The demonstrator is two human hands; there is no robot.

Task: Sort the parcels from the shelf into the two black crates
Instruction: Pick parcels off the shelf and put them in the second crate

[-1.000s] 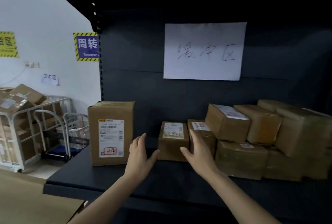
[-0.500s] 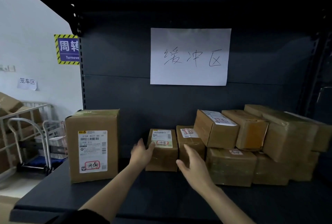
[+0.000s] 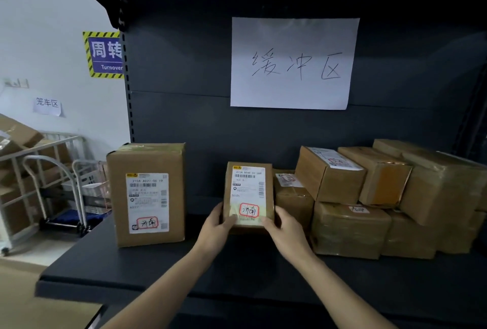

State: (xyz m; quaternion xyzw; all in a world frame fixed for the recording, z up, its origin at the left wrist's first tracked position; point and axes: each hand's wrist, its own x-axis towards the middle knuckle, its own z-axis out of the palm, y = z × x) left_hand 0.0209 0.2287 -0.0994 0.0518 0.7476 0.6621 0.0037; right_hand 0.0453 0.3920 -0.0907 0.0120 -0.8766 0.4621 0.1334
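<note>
Both hands on one small parcel (image 3: 247, 194) at the middle of the dark shelf (image 3: 131, 270). Left hand (image 3: 214, 225) clamps its lower left edge, right hand (image 3: 286, 228) its lower right edge, thumbs on the front face near the bottom of the label. Parcel is upright, label facing the camera, red-circled handwritten mark just above the thumbs. Cannot tell if its base is touching the shelf or lifted clear.

Left of it, apart from the left hand: tall parcel (image 3: 147, 194) standing upright on the shelf, white label with the same kind of red-circled mark.

Right of it: another small box (image 3: 292, 196) just beside the held one, close behind the right hand. Past that, a stack of taped parcels (image 3: 382, 210) two layers high, upper ones tilted, running to the right edge.

White paper sign (image 3: 292, 63) with handwritten characters on the shelf's back panel, above the held parcel.

Far left, off the shelf: metal cage cart (image 3: 18, 170) with cartons, and a hand trolley (image 3: 58, 191) on the floor. Crates not in view.
</note>
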